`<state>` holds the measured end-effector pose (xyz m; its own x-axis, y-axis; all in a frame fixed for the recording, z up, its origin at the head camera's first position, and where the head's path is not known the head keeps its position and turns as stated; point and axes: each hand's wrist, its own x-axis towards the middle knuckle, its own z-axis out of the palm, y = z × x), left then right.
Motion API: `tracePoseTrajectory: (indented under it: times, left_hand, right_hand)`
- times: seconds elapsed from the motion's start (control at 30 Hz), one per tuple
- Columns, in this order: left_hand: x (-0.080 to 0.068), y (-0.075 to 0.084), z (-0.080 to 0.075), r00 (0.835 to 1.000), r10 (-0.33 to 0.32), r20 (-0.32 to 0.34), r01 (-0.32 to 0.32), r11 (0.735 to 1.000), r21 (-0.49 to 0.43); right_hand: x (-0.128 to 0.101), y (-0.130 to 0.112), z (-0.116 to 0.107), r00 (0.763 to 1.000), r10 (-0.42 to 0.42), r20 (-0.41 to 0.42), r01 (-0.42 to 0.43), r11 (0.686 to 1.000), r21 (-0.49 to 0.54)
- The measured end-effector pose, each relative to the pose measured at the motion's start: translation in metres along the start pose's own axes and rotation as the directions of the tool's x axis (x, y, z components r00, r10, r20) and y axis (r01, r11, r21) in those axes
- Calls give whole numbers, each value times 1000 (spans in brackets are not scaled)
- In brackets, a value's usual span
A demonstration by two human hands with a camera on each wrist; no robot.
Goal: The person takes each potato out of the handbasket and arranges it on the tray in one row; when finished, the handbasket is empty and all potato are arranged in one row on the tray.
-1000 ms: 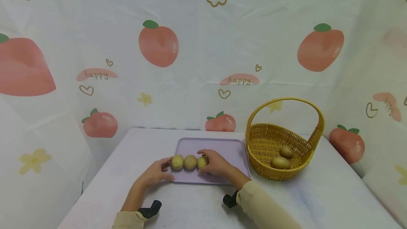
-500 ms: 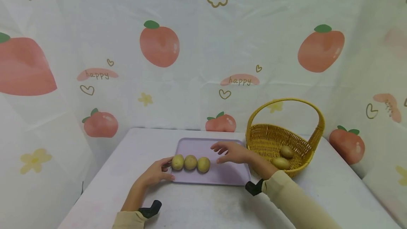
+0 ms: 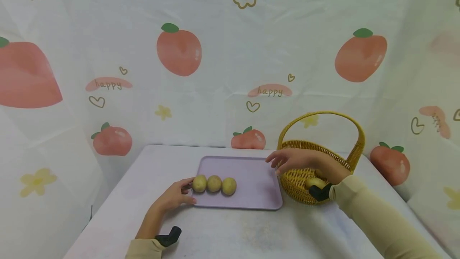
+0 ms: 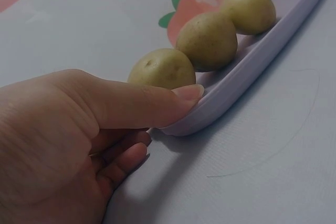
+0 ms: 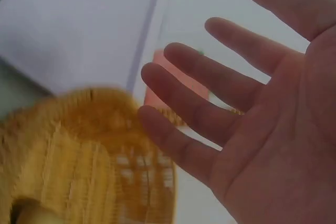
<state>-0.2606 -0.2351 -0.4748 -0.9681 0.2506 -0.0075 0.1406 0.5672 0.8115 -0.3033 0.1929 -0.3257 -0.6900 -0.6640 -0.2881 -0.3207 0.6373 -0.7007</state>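
Note:
Three potatoes [image 3: 214,183] lie in a row at the front left of a lavender tray [image 3: 251,175]. My left hand [image 3: 181,194] holds the tray's front left corner, next to the leftmost potato [image 4: 161,68]. In the left wrist view its thumb [image 4: 157,103] presses on the tray's rim [image 4: 236,82] and the fingers curl below it. My right hand [image 3: 284,160] hovers empty with fingers spread over the near rim of a yellow wicker basket [image 3: 338,159]. The right wrist view shows the spread fingers [image 5: 210,108] above the basket's weave [image 5: 79,171].
One potato [image 3: 315,182] shows inside the basket, partly behind my right wrist. The basket's tall handle [image 3: 323,113] arches above my hand. A white cloth covers the table [image 3: 233,231], and a printed fruit curtain hangs behind.
My right hand let go of the third potato on the tray and moved right and up to above the basket. The left hand stayed at the tray's corner.

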Motion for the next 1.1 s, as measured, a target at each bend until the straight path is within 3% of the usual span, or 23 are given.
tracePoseTrajectory:
  times: [0.2,0.37,0.8,0.97,1.1]
  left_hand:
    - [0,-1,0,1000,-2,4,2,1000,-7]
    - [1,-3,0,1000,5,-2,-5,1000,-3]
    - [2,-6,-1,999,43,24,-43,999,2]
    - [2,-6,-1,998,59,27,-59,998,7]
    - [1,-6,-1,998,64,27,-64,998,8]
  right_hand:
    - [-18,23,-16,998,58,-8,-57,997,46]
    - [-30,42,-22,986,166,-6,-164,981,106]
    - [-48,91,-15,933,361,-7,-357,926,126]
    - [-48,98,-7,900,437,8,-433,889,152]
    - [-44,97,-3,886,464,5,-462,880,112]
